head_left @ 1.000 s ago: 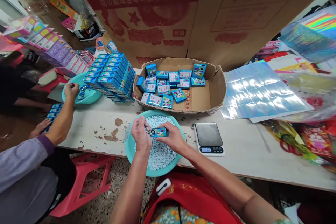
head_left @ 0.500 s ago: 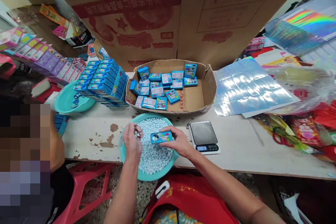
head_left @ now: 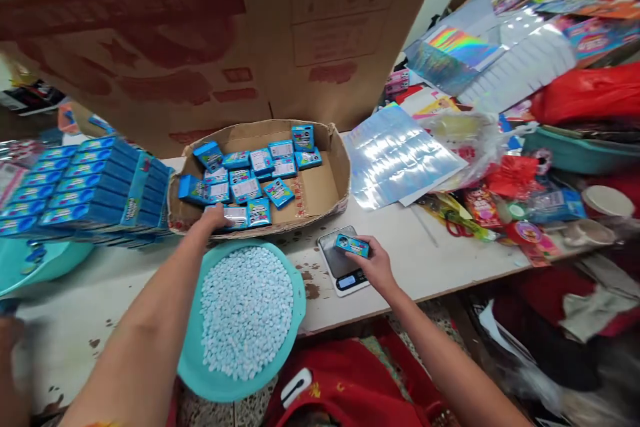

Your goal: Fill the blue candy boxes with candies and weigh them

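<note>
My right hand (head_left: 376,260) grips a small blue candy box (head_left: 352,245) by its right end. The box has a dark round opening at its left end and is over the pan of a digital scale (head_left: 330,250); I cannot tell whether they touch. My left hand (head_left: 215,217) reaches to the front left of a cut-down cardboard carton (head_left: 320,190), over small blue candy boxes lying there. Its fingers are partly hidden, so their grip is unclear. Below, a turquoise basin (head_left: 297,293) holds many pale blue-white candies (head_left: 245,313).
Stacked blue boxes (head_left: 95,187) stand left of the carton, beside another turquoise basin (head_left: 60,263). Shiny sticker sheets (head_left: 400,153) lie at right, near crumpled plastic and scissors (head_left: 457,225). A tall cardboard box (head_left: 320,33) rises behind. A blurred arm (head_left: 13,360) shows at lower left.
My view has turned right. My left hand has left the basin, where it held loose candies, for the carton. My right hand has carried the candy box from above the basin to the scale.
</note>
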Demonstrator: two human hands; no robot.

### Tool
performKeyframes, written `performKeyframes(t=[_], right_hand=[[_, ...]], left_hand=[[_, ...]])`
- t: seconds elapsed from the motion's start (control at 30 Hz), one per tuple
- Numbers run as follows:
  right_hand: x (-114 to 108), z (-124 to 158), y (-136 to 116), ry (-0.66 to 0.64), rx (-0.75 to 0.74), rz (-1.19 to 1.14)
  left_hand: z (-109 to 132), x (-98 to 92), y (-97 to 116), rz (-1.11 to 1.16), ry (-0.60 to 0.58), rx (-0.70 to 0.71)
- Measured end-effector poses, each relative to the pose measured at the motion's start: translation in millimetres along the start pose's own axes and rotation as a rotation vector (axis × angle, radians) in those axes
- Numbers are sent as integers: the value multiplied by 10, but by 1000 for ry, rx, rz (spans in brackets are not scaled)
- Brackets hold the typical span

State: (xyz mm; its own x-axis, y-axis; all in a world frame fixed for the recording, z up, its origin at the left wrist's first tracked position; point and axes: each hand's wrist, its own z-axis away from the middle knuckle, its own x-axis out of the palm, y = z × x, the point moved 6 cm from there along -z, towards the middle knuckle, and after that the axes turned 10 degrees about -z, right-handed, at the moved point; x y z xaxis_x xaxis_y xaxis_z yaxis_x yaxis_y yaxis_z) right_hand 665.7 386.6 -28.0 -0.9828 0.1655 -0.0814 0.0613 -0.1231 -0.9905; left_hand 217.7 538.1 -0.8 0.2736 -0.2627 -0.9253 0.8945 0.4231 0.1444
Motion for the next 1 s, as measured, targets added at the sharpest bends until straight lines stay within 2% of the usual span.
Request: performKeyframes(t=[0.1,0.17,0.27,0.3,0.33,0.4,0.5,0.57,0.6,0.63,0.67,0.73,0.8,0.9,1.0], right_hand=[[-44,2,-17,27,-120,135],[-62,97,-193,89,-256,278],[63,319,-590,146,-434,396],[176,399,-733,123,-486,399],[330,476,-873,73,-535,396],[745,624,-1111,-107,-613,398],[1401,782,-1268,-460,-615,391],[1647,773,-1234,-597,-492,309],[1696,734,-1184,-633,-394,233],[1707,689,-1122,-661,-283,141],[1695,651,-1052,-692,-167,41],[1639,632,-919,-770,52,-132],[1578,702,-813,-833,232,-263],[1549,970,-652,-857,545,-492],[1605,1336,-516,-860,867,-708]], left_hand=[[-105,126,-6,31,-39,6],[-6,43,-36,74,18,49],[438,-356,-79,282,298,121],[669,-486,-84,399,382,133],[922,-571,-72,529,417,138],[1447,-580,36,770,332,139],[2136,-336,311,911,61,204],[2376,-80,345,1039,-99,219],[2401,51,266,1090,-115,185],[2365,177,126,1101,-71,127],[2286,294,-51,1054,21,63],[2076,491,-383,795,262,-26],[1864,698,-534,498,387,-49],[1657,998,-497,278,342,-54],[1660,1152,-372,276,229,-13]])
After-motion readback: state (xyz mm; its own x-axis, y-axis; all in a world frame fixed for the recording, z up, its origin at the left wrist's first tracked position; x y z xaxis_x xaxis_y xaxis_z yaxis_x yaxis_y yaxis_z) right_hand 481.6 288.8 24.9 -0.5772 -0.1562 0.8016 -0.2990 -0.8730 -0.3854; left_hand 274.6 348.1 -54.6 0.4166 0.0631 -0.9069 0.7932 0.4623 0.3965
